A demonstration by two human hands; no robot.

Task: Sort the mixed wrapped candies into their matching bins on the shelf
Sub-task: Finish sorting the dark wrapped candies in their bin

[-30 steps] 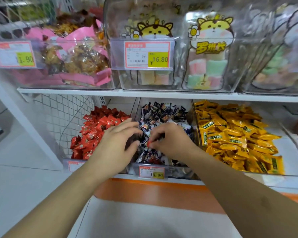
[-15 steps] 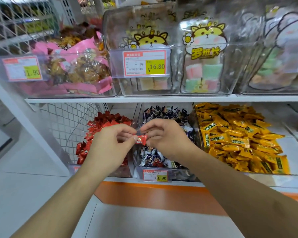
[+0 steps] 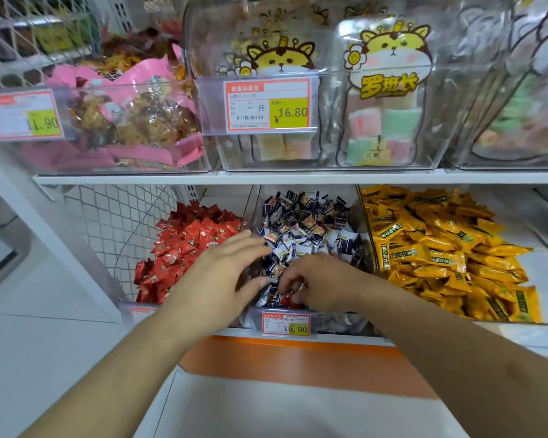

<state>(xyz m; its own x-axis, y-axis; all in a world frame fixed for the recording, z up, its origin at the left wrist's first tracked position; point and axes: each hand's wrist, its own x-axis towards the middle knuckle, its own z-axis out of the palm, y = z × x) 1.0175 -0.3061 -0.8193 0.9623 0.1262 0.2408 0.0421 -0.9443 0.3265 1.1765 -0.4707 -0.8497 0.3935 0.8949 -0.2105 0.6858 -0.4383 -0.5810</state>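
On the lower shelf stand three clear bins: red wrapped candies (image 3: 187, 245) on the left, dark blue and white candies (image 3: 304, 226) in the middle, yellow candies (image 3: 440, 248) on the right. One stray red candy (image 3: 289, 300) lies at the front of the middle bin. My right hand (image 3: 326, 286) reaches down into that bin, and its curled fingertips pinch the red candy. With fingers spread and straight, my left hand (image 3: 215, 279) hovers over the divider between the red and middle bins and holds nothing.
A price tag (image 3: 286, 324) reading 19.90 sits on the middle bin's front. The upper shelf (image 3: 266, 178) carries clear bins of pink-wrapped snacks (image 3: 133, 121) and pastel marshmallow packs (image 3: 383, 121). A white wire mesh panel (image 3: 114, 222) closes off the left side.
Half a second ago both hands held one red candy up between them. Now the left hand is open and empty near the red bin, and the right hand is down in the middle bin.
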